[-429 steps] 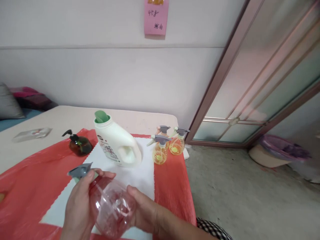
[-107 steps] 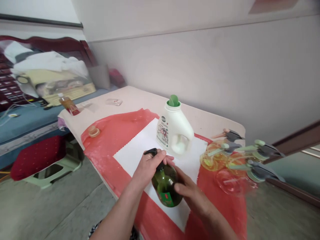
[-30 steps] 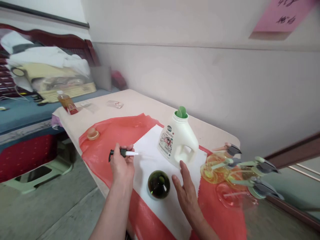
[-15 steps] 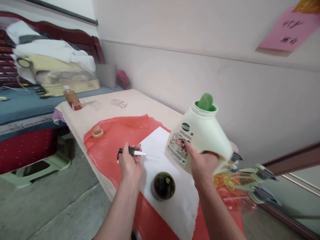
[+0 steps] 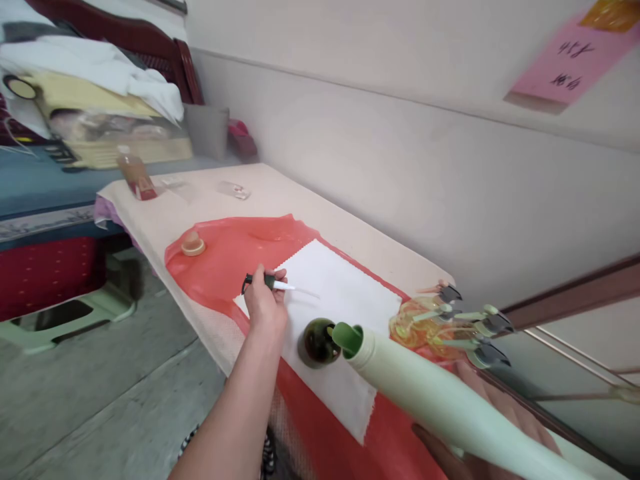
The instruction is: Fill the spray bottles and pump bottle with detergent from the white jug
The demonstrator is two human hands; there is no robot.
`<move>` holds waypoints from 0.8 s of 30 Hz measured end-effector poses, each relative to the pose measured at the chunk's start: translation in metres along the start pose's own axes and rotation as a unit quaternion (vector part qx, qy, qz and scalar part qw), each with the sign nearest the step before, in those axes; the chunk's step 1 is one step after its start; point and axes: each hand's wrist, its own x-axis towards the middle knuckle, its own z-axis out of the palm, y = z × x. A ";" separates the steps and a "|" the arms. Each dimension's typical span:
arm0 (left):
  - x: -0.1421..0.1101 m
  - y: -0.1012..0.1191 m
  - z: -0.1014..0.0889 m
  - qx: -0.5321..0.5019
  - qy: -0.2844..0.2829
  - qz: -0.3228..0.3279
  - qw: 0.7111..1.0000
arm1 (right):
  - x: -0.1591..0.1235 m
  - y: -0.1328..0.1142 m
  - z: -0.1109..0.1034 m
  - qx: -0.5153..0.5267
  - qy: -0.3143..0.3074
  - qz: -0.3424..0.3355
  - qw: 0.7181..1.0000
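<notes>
My left hand [image 5: 264, 308] is closed round a black pump head [image 5: 260, 281] with a white tube, held over the white cloth [image 5: 340, 293]. The dark green round bottle [image 5: 319, 341] stands open on that cloth. My right hand [image 5: 505, 413] grips the big white detergent jug [image 5: 440, 400], tilted flat so its green spout [image 5: 347, 337] sits just beside the green bottle's mouth. Most of my right hand is hidden under the jug.
A red plastic sheet [image 5: 225, 253] covers the beige table [image 5: 300, 207]. Several spray bottles with yellow liquid [image 5: 440, 327] stand at the right end. A small beige cap [image 5: 193, 245] and a brown drink bottle [image 5: 133, 175] lie farther left. A bed with piled bedding [image 5: 75, 113] is behind.
My right hand has tipped the white jug from upright to nearly flat, bringing its spout down to the green bottle. My left hand still holds the pump head in about the same place.
</notes>
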 end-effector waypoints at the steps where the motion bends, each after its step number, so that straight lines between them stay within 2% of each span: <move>1: 0.000 -0.001 0.000 0.000 -0.003 0.000 1.000 | -0.002 -0.003 -0.003 -0.033 -0.014 -0.035 0.999; 3: 0.000 -0.002 0.000 0.001 -0.010 0.001 1.000 | -0.003 -0.008 -0.007 -0.094 -0.031 -0.081 0.992; 6: 0.000 -0.003 0.000 0.004 -0.014 -0.002 1.000 | 0.001 -0.011 -0.006 -0.143 -0.034 -0.092 0.985; 11: 0.000 -0.001 0.001 0.011 -0.009 -0.003 1.000 | 0.004 -0.006 -0.001 -0.147 -0.008 -0.105 0.984; 17: -0.001 -0.002 0.002 0.013 -0.007 0.004 1.000 | 0.005 -0.004 -0.008 -0.133 -0.053 -0.114 0.983; 24: -0.001 -0.002 0.002 0.016 -0.009 0.000 1.000 | 0.010 -0.005 -0.011 -0.150 -0.061 -0.131 0.978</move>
